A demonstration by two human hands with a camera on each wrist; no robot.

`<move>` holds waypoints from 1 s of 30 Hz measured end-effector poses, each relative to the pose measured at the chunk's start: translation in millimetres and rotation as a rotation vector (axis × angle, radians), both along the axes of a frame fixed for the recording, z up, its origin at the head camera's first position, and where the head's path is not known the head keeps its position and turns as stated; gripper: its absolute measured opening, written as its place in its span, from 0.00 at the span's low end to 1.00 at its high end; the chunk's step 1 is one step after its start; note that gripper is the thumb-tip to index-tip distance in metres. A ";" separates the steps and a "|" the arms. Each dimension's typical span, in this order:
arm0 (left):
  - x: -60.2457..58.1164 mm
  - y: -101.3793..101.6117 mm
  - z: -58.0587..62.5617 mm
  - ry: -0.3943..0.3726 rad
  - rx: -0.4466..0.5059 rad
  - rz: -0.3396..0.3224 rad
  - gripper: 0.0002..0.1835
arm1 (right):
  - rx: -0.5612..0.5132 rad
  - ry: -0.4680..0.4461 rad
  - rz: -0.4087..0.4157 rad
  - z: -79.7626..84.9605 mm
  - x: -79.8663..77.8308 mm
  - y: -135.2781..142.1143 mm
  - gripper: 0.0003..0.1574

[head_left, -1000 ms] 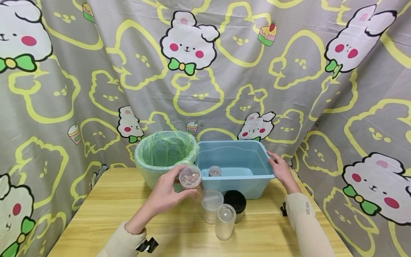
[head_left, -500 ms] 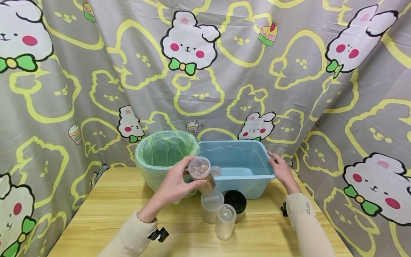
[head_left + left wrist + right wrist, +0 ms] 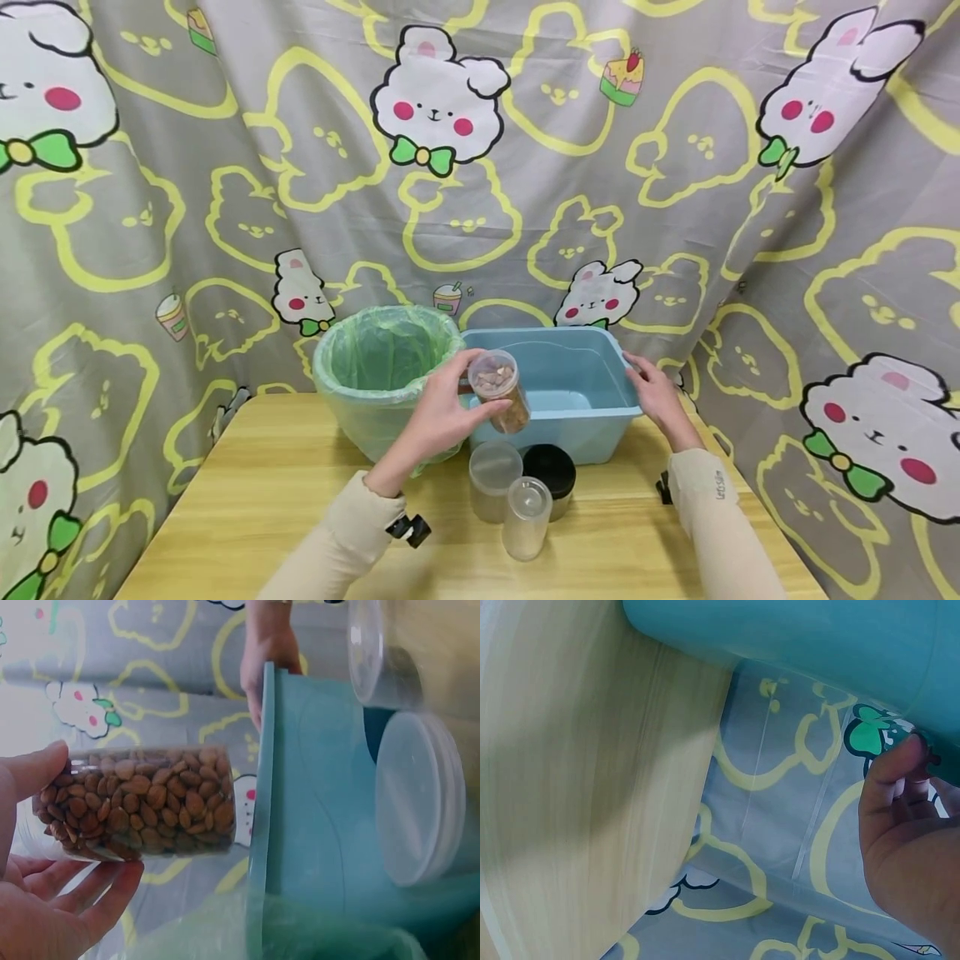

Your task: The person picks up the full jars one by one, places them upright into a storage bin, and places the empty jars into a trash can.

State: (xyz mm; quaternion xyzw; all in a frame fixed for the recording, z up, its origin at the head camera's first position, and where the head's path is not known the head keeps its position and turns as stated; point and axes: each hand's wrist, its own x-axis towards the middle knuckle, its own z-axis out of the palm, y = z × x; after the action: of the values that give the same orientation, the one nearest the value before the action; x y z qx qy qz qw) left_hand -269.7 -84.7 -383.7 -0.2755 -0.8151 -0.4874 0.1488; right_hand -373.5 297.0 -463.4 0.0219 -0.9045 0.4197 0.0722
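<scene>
My left hand [image 3: 441, 410] grips a clear jar of almonds [image 3: 142, 802] and holds it tilted in front of the blue basin [image 3: 540, 429], above its front rim. In the left wrist view, the thumb and fingers lie on opposite sides of the jar near one end. My right hand [image 3: 660, 400] holds the basin's right rim; the right wrist view has its thumb and bent fingers at that edge. Close below the almond jar stand a wide clear jar [image 3: 495, 487], a black-lidded jar [image 3: 553, 467] and a slim clear jar [image 3: 527, 525].
A green bin [image 3: 352, 408] lined with a thin green bag stands against the basin's left side. All of these stand on a wooden table [image 3: 247, 500]. Behind it hangs a grey patterned curtain [image 3: 480, 208].
My left hand has carried the almond jar rightward and slightly up, from beside the bin to the basin's front. A small container inside the basin is now hidden. The right hand stays put.
</scene>
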 end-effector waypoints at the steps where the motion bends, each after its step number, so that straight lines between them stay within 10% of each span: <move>1: -0.8 2.1 -1.0 0.003 0.010 -0.001 0.34 | -0.004 -0.005 0.003 -0.9 -0.1 -1.3 0.34; 30: -55.4 63.5 -13.3 -0.093 0.117 -0.001 0.35 | -0.028 -0.018 -0.009 0.9 1.1 0.4 0.35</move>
State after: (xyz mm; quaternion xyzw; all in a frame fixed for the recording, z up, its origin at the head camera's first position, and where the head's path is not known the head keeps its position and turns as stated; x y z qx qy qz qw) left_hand -325.1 -21.2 -397.0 -0.2438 -0.7911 -0.5466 0.1262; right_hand -372.4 297.4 -462.4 0.0133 -0.8992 0.4323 0.0664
